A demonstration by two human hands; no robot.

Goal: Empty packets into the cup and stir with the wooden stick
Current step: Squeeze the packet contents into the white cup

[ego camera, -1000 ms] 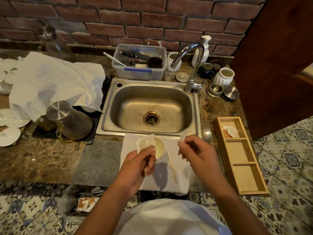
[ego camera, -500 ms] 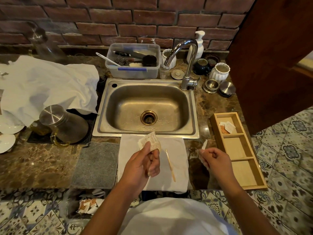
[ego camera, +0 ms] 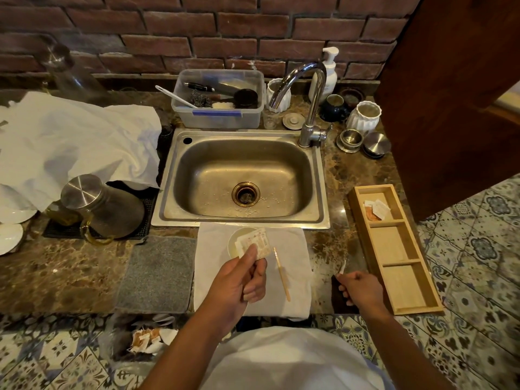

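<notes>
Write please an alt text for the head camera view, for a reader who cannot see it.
The left hand holds packets over a cup on a white cloth in front of a steel sink. The right hand pinches a torn strip beside a wooden tray; a wooden stick lies on the cloth.

The right hand (ego camera: 361,288), which was up beside the cup (ego camera: 239,243) a second ago, is now lower and further right, over the bare counter beside the wooden tray (ego camera: 422,282), pinching the torn strip (ego camera: 342,268). The left hand (ego camera: 239,282) now holds the packets (ego camera: 253,243) over the cup's mouth.
</notes>
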